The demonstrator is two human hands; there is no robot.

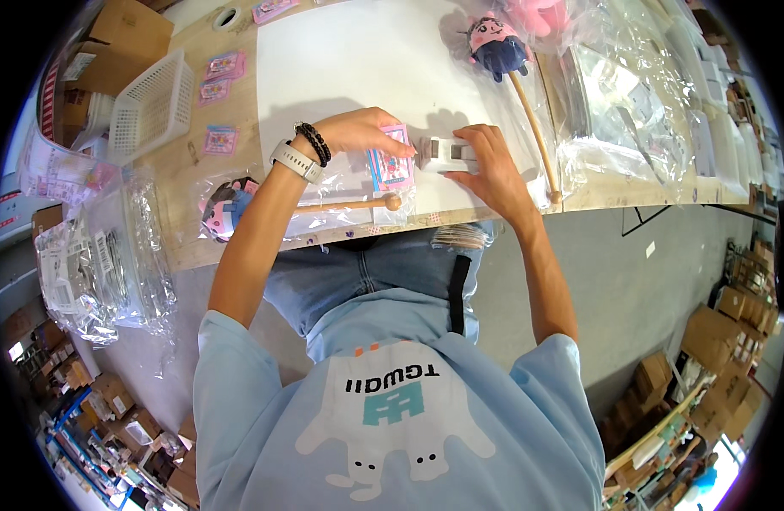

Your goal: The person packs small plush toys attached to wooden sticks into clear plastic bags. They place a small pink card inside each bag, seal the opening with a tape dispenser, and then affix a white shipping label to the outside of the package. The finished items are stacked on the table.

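Pale blue shirt nearest, left hand with fingers pinching a pink packet over the table's near middle, right hand gripping a small white tool just right, wrapped stick toy near left.

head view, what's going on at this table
A person's left hand has its thumb on a pink and blue packet, while the right hand holds a white tool beside it. A bagged plush-headed stick lies near the table edge; another lies at upper right. More packets lie leftward.
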